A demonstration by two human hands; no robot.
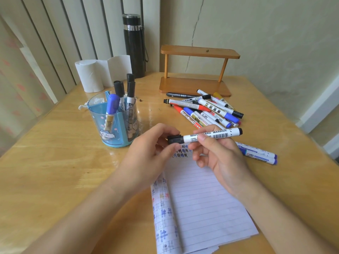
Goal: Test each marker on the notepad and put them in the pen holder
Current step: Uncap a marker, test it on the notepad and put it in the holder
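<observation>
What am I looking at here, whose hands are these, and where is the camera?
There is no machine. One camera worn on a person's head looks down at their own two hands. The left hand pinches the black cap end of a whiteboard marker, and the right hand holds its white barrel. Below them lies a lined notepad with ink test marks. On the wooden table are a blue pen holder with a few stored markers, a pile of markers, a wooden shelf, a black flask and paper rolls.
</observation>
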